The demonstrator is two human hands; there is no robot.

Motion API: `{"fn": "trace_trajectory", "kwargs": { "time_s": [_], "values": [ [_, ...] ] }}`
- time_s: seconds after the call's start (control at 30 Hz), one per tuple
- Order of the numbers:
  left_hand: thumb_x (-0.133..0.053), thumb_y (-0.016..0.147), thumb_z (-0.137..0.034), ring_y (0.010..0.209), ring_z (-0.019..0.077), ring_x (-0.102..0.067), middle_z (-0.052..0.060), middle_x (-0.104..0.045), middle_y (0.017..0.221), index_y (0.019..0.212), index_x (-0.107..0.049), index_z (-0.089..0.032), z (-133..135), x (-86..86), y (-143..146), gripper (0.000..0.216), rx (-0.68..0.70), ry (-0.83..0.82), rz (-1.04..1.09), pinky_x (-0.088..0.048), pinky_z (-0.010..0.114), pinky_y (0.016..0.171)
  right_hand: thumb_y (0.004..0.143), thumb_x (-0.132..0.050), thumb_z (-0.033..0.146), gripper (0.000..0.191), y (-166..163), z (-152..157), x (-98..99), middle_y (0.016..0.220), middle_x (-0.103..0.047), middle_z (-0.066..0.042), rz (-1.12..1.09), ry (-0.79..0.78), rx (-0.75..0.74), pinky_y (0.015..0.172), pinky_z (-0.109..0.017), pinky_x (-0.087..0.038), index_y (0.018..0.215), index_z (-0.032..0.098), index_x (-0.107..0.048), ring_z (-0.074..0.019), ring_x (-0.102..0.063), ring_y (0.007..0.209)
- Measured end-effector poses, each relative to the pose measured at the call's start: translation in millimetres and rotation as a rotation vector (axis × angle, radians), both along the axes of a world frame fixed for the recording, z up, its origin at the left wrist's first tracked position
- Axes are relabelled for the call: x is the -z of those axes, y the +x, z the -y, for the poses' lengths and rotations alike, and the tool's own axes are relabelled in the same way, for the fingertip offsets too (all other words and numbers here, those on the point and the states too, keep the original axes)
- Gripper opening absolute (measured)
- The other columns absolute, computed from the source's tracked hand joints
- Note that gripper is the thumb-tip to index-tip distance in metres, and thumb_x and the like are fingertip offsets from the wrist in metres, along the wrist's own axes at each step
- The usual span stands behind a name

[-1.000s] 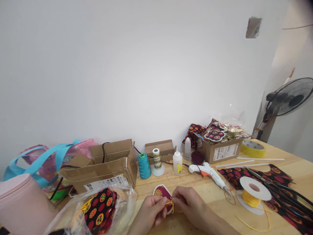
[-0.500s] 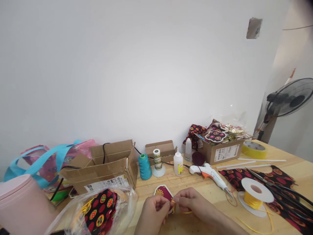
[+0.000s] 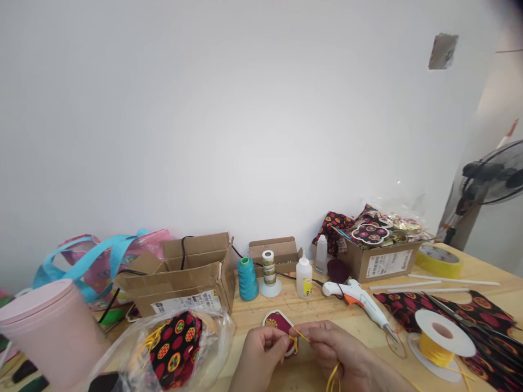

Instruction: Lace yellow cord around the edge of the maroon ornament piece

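Between my hands runs a thin yellow cord (image 3: 301, 334). My right hand (image 3: 341, 348) pinches it, and more of the cord hangs in loops below those fingers. My left hand (image 3: 263, 354) is closed at the cord's other side, thumb against forefinger, near the edge of a maroon fabric patch (image 3: 278, 322). The patch has a pale border and a gold pattern, and lies on the wooden table just beyond my left fingers, which partly cover it. A short yellow end dangles over its right edge.
A spool of yellow cord (image 3: 443, 340) stands at right beside scissors (image 3: 461, 318) on patterned cloth. Behind are a white glue gun (image 3: 362, 302), a glue bottle (image 3: 304, 277), teal thread (image 3: 247, 280) and cardboard boxes (image 3: 379, 264). At left are a plastic bag (image 3: 218, 332) and a pink bin (image 3: 53, 332).
My right hand has drawn slightly away from my left, stretching the yellow cord between them. Cord loops now show under my right hand. The view has shifted a little left.
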State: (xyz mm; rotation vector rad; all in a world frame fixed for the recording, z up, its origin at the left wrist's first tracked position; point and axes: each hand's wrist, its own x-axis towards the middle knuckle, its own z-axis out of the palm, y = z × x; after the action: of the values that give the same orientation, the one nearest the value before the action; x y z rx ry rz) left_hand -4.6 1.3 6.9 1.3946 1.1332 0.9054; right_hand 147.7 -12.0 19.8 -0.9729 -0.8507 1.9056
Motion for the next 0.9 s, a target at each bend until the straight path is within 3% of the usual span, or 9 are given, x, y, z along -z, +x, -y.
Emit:
{"fn": "trace_trajectory", "kwargs": {
  "time_s": [0.17,0.27,0.4,0.57,0.9],
  "values": [
    [-0.052,0.065,-0.029,0.044,0.0076,-0.036,-0.004,-0.045,0.046,0.061,-0.059,-0.008,1,3.6,3,0.022,-0.008,0.039,-0.060,-0.025,0.019,0.043,0.061,-0.057,0.021,0.014,-2,-1,7.0,0.029,-0.020,0.014,-0.017,-0.006,0.069,0.030,-0.015,-0.008,0.071,0.013,-0.063,-0.0014,-0.008,0.029],
    [-0.052,0.065,-0.029,0.043,0.0072,-0.035,-0.005,-0.043,0.045,0.059,-0.059,-0.009,1,4.1,3,0.022,-0.001,0.051,-0.052,-0.025,0.018,0.042,0.056,-0.064,0.024,0.017,-6,-3,11.9,0.033,-0.038,0.009,0.047,0.083,0.059,0.035,-0.015,-0.022,0.069,0.013,-0.064,-0.0025,-0.028,0.031],
    [-0.053,0.065,-0.029,0.043,0.0078,-0.039,-0.004,-0.047,0.045,0.059,-0.061,-0.010,1,4.3,0,0.022,-0.023,0.062,-0.059,-0.027,0.018,0.042,0.051,-0.069,0.030,0.024,-10,-5,17.7,0.048,-0.055,0.002,0.077,0.185,0.073,0.050,-0.018,-0.034,0.069,0.015,-0.065,-0.0091,-0.049,0.050],
    [-0.052,0.067,-0.027,0.054,0.0119,-0.050,0.002,-0.059,0.058,0.067,-0.062,-0.010,1,7.9,-3,0.020,-0.047,0.084,-0.039,-0.035,0.020,0.050,0.052,-0.068,0.035,0.034,-8,-9,25.2,0.044,-0.052,0.004,0.154,0.153,0.020,0.043,-0.018,-0.032,0.078,0.014,-0.064,-0.0071,-0.044,0.040],
    [-0.051,0.069,-0.028,0.054,0.0125,-0.053,0.002,-0.061,0.058,0.075,-0.062,-0.011,-1,13.3,-2,0.021,-0.046,0.133,-0.023,-0.037,0.021,0.050,0.050,-0.070,0.037,0.033,-11,-11,30.8,0.040,-0.048,0.005,0.125,0.194,0.016,0.038,-0.017,-0.028,0.072,0.015,-0.065,-0.0057,-0.039,0.036]
  ]
}}
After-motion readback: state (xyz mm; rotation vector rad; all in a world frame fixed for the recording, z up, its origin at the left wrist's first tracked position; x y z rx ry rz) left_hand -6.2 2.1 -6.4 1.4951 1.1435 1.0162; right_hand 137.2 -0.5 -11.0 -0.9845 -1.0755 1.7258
